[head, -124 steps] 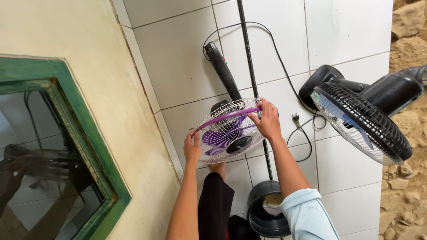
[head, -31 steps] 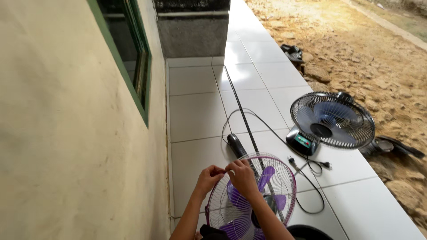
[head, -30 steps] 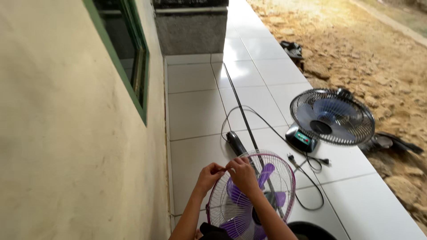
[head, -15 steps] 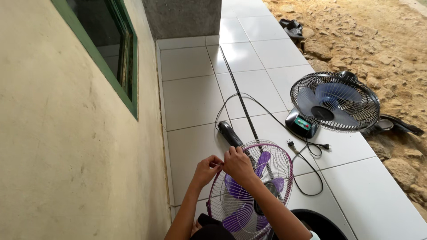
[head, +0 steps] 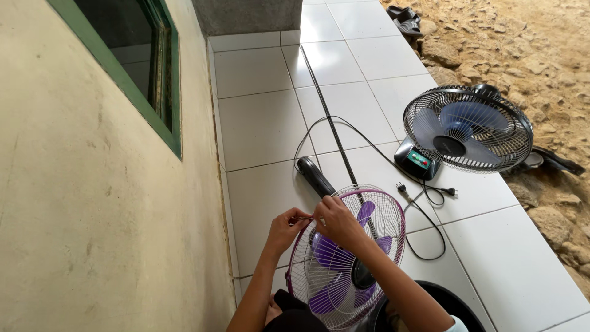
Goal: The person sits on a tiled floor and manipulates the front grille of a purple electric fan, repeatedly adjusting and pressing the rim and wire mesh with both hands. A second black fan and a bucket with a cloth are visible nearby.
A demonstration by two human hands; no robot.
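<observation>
Both hands meet at the upper rim of the purple fan (head: pixel 347 258) on the tiled floor (head: pixel 264 123): left hand (head: pixel 286 229) and right hand (head: pixel 335 220) pinch something too small to identify, forearms cut off below.

Both hands (head: pixel 316 222) pinch the purple fan's grille (head: pixel 369 215).

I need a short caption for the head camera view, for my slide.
Both hands, left hand and right hand, pinch the rim of a purple-bladed fan on white tiles.

bright even daylight, soft shadows, sharp focus.
</observation>
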